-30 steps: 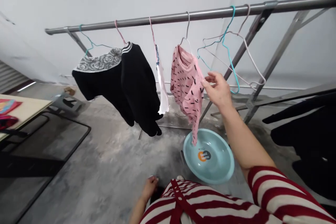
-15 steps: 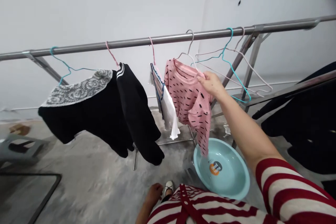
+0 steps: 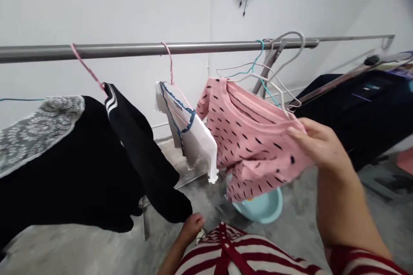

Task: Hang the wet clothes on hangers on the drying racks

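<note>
My right hand [image 3: 318,146] is closed on the shoulder of a pink top with black dashes [image 3: 254,142], held up on a white wire hanger [image 3: 284,94] under the metal rail [image 3: 180,47]. My left hand [image 3: 192,225] hangs low by my striped shirt, fingers curled, nothing visible in it. To the left on the rail hang a white garment with blue trim [image 3: 189,131] on a pink hanger and a black top with white stripes [image 3: 138,150].
A black garment with a grey lace collar [image 3: 48,159] fills the left. Empty teal and white hangers [image 3: 261,58] sit at the rail's right end. A light blue basin [image 3: 263,206] lies on the concrete floor. Dark clothing [image 3: 361,107] drapes a second rack at right.
The view has moved closer and to the right. My right hand has drawn the pink top outward and toward me, spreading it. The left hand stays low.
</note>
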